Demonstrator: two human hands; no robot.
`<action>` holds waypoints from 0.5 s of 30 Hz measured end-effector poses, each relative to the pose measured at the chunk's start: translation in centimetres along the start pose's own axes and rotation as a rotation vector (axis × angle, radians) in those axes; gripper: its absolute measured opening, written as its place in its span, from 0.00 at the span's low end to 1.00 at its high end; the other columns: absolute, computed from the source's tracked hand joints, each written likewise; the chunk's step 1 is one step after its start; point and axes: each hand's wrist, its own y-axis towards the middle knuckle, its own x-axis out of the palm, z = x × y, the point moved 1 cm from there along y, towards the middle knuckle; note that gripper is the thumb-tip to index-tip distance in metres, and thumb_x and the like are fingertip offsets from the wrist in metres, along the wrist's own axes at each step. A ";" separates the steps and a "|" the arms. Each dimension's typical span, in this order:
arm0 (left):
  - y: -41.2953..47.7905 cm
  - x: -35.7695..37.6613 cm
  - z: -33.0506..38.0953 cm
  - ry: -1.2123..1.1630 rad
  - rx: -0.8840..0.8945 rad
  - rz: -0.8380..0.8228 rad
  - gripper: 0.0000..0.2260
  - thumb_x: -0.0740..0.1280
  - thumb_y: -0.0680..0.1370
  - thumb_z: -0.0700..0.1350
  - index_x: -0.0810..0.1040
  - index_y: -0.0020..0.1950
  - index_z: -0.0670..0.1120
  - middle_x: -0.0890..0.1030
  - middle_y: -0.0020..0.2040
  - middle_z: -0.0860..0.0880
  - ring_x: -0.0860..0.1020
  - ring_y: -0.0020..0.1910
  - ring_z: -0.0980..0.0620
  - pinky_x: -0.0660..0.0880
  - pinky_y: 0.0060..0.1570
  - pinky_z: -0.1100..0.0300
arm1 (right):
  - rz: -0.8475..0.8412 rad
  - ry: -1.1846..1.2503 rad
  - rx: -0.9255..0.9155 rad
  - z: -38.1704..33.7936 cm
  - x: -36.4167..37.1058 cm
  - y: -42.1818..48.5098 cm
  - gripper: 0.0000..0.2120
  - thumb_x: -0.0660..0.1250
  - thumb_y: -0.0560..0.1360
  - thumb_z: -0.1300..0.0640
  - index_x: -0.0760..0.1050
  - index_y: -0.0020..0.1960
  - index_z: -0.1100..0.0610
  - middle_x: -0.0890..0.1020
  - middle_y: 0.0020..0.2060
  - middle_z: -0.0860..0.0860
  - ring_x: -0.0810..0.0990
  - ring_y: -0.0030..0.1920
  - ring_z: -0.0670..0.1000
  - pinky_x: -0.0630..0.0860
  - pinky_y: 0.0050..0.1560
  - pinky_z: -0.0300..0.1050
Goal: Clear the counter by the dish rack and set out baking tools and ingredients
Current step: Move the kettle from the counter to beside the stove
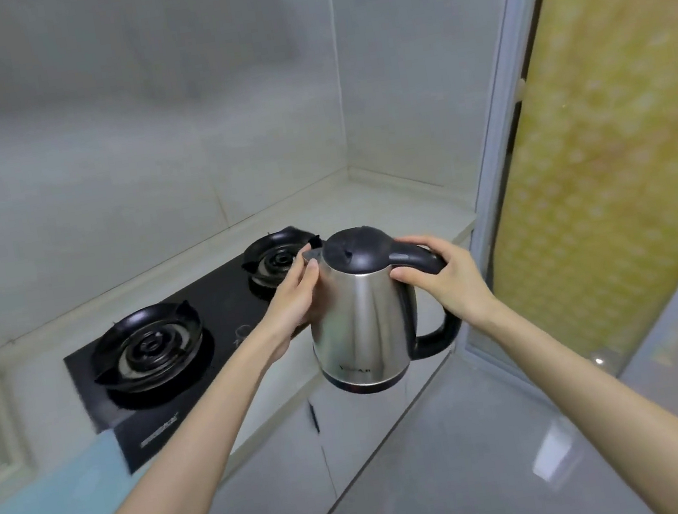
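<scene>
Here, kettle (360,324) aloft | right hand (442,281) grips its handle (416,257), likely the surest hold | left hand (295,303) flat, steadying probably slippery steel side.

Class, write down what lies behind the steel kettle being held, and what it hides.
Behind the kettle lie the pale counter and the far burner of the hob. Kettle and left hand cover that burner's right edge and some counter.

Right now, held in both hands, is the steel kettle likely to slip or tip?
The kettle looks slippery on its polished steel side; the left hand only presses against it. The right hand curls round the black handle, probably the safer hold. Its base is wider than its top, so it should stand steadily.
</scene>
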 end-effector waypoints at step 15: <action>29.1 8.4 -0.6 -0.035 -0.032 -0.071 0.27 0.68 0.77 0.43 0.65 0.74 0.57 0.75 0.67 0.55 0.75 0.62 0.59 0.73 0.63 0.50 | 0.095 -0.071 0.108 15.0 -8.0 26.3 0.16 0.76 0.67 0.49 0.78 0.53 0.40 0.82 0.48 0.35 0.80 0.50 0.40 0.77 0.58 0.49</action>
